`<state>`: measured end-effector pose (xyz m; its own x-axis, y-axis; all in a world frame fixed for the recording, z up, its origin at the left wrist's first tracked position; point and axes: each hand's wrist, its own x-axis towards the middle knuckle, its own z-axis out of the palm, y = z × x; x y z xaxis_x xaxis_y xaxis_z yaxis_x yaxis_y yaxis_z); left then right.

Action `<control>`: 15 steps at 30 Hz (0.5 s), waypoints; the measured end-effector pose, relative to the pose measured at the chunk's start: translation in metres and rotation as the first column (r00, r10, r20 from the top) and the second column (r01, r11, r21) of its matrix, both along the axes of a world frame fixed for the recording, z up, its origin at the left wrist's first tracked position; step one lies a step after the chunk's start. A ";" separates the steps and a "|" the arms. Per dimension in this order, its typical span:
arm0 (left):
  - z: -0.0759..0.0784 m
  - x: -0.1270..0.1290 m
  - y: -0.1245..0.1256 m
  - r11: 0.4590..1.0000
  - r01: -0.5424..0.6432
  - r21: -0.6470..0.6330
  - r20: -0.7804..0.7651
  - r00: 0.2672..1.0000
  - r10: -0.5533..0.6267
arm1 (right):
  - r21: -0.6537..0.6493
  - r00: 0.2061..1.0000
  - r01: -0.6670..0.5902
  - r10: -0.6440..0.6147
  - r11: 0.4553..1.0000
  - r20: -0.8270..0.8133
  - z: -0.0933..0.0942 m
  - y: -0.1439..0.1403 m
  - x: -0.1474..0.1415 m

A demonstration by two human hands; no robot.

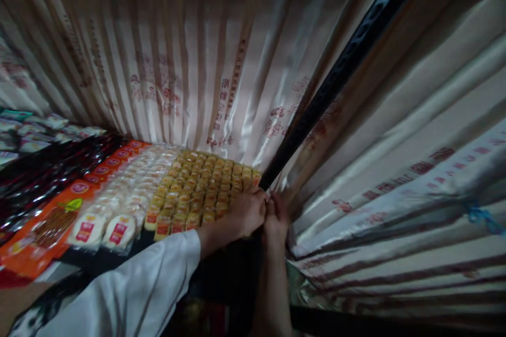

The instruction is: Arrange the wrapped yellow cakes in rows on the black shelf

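My left hand point(250, 209) reaches in from a light sleeve, its fingers bent and closed at the foot of a black slotted metal post point(322, 92). Right against it is my right hand point(275, 217), fingers curled inward so that the fingertips of both hands meet. A small pale bit shows between the fingertips, too small and dim to name. The printed pale curtain point(221, 52) hangs just behind both hands. Beneath and beside my left wrist lie rows of yellow wrapped packets point(193, 187).
White round packaged cakes point(119, 230), orange packets point(51, 221) and dark shiny packets point(59, 184) fill the display to the left. More small packets point(35, 131) lie at the far left. On the right, more curtain point(395, 195) hangs with a blue tie point(483, 217).
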<state>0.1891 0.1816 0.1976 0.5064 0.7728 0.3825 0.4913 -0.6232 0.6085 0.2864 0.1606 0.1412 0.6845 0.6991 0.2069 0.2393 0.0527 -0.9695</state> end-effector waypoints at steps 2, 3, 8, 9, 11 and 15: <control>-0.001 -0.017 -0.035 0.997 0.052 -0.048 0.089 0.995 -0.047 | 0.020 0.998 0.063 -0.063 0.998 0.001 0.014 -0.027 -0.015; -0.003 -0.027 -0.053 0.995 0.070 -0.072 0.133 0.989 -0.059 | 0.026 0.998 0.057 -0.058 0.998 0.006 0.019 -0.043 -0.025; -0.036 -0.086 -0.144 0.937 0.064 -0.342 0.224 0.974 0.015 | -0.009 0.995 -0.097 0.097 0.995 0.024 0.015 -0.125 -0.090; -0.048 -0.098 -0.159 0.904 0.076 -0.420 0.217 0.976 0.019 | -0.021 0.983 -0.181 0.181 0.983 0.038 0.008 -0.140 -0.103; -0.075 -0.122 -0.184 0.809 0.019 -0.587 0.128 0.989 0.069 | -0.099 0.939 -0.326 0.334 0.940 0.081 -0.009 -0.166 -0.128; -0.127 -0.163 -0.204 0.589 -0.231 -0.775 -0.160 0.972 0.171 | -0.269 0.791 -0.576 0.609 0.772 0.056 -0.054 -0.195 -0.165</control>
<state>0.0262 -0.0227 0.0708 0.2988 0.8439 -0.4456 0.5984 0.1981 0.7763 0.1219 -0.0341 0.0875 0.0961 0.9941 0.0494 0.3603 0.0115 -0.9328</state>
